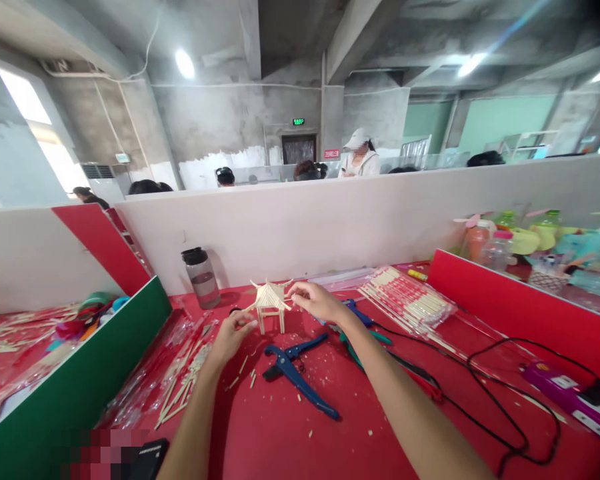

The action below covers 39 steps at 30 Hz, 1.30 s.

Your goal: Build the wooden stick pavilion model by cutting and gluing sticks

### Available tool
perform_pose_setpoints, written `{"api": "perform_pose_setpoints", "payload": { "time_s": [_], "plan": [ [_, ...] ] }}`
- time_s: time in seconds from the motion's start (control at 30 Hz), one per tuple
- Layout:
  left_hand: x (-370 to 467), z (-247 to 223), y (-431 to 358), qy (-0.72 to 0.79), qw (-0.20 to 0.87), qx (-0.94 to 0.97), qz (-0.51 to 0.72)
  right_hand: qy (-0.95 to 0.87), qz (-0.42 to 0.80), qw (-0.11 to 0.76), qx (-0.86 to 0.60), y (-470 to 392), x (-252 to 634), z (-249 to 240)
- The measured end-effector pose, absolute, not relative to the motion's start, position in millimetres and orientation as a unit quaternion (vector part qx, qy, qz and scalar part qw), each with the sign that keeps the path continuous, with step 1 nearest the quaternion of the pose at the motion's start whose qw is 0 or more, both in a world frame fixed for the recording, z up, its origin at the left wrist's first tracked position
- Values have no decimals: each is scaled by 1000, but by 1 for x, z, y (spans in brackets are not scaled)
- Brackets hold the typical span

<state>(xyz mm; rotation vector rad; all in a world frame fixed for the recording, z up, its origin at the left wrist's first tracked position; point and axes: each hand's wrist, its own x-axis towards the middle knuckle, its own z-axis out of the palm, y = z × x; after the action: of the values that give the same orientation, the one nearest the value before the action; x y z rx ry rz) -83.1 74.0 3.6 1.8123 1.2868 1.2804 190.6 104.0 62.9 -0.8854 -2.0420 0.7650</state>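
Observation:
A small pavilion model [270, 298] made of pale wooden sticks stands upright on the red table, with a pitched roof and thin legs. My left hand [235, 331] is at its left side, fingers curled round the roof's left corner. On the other side, my right hand [317, 301] pinches the right roof corner between thumb and fingers. Just in front of the model lies a blue-handled cutter [300, 377]. Under my right forearm are green-handled pliers [353, 350] and a blue glue gun [356, 312], both partly hidden.
A water bottle [201, 279] stands at the back left. Loose sticks [180, 387] and plastic wrap lie left; a bundle of sticks [405, 297] lies right. Black cable loops toward a purple power strip [573, 397]. Green [95, 360] and red [525, 300] dividers flank the table. People are beyond the white partition.

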Motion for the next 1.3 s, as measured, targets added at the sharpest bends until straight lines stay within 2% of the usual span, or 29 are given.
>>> {"api": "perform_pose_setpoints", "payload": {
  "time_s": [0.3, 0.47, 0.73, 1.03, 1.3],
  "plan": [
    [-71, 32, 43, 458, 383, 698, 397, -822, 282, 359, -340, 98, 192, 69],
    [-43, 39, 29, 444, 387, 693, 415, -852, 239, 314, -345, 87, 185, 69],
    [-23, 15, 38, 419, 437, 631, 485, -874, 195, 254, -365, 76, 183, 75],
    [-15, 11, 36, 431, 334, 702, 459, -871, 202, 237, -379, 74, 204, 93],
    [-10, 0, 45, 438, 386, 602, 544, -875, 237, 222, -359, 76, 199, 88]
  ]
}}
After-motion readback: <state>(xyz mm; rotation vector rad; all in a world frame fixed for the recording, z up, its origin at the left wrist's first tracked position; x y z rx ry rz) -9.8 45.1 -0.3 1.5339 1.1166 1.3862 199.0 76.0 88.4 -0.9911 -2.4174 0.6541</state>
